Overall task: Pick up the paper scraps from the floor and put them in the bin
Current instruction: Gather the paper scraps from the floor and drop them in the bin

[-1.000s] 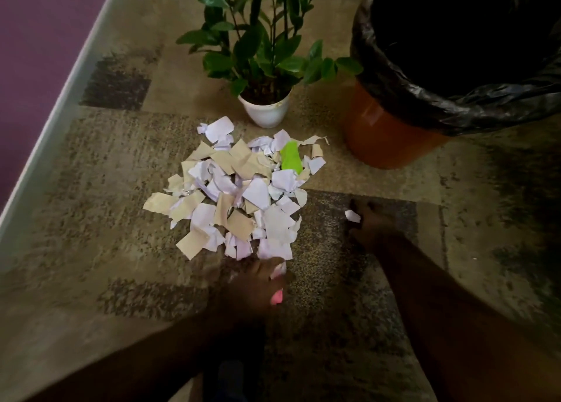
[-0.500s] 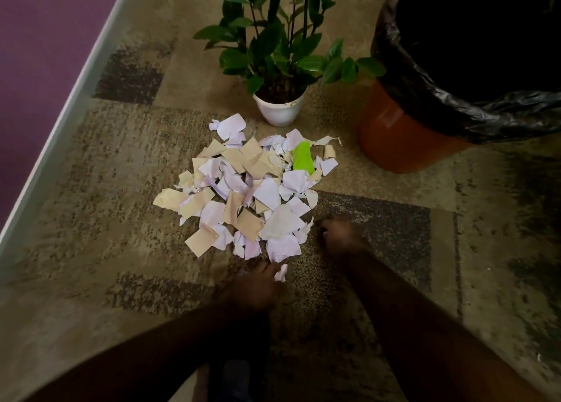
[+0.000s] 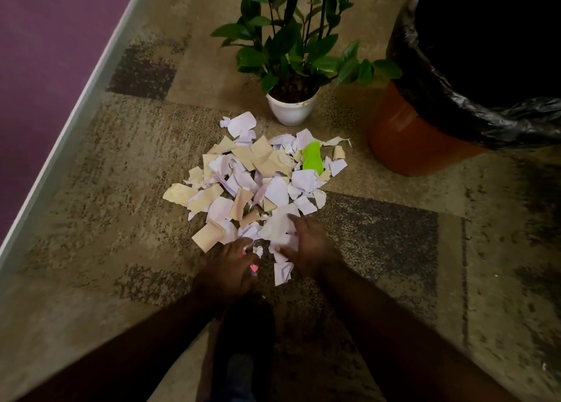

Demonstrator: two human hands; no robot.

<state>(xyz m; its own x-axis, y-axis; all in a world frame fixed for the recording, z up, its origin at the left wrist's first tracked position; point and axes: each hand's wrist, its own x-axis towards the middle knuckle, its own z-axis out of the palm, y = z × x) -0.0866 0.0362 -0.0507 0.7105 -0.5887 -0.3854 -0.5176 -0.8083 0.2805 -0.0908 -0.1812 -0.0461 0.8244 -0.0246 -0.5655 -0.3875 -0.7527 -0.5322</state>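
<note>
Paper scraps (image 3: 258, 180), white, tan and one bright green, lie heaped on a patterned carpet (image 3: 115, 165). At the near edge of the heap, the left hand (image 3: 230, 265) touches the pile's corner; its grip is too dark to tell. The right hand (image 3: 306, 243) rests spread-fingered on white pieces, grasping nothing yet. Beyond stand a potted plant (image 3: 291, 67) and, to the right, an orange bin (image 3: 425, 122) lined with black plastic. Light scraps could slip from a loose scoop and scatter before reaching it.
</note>
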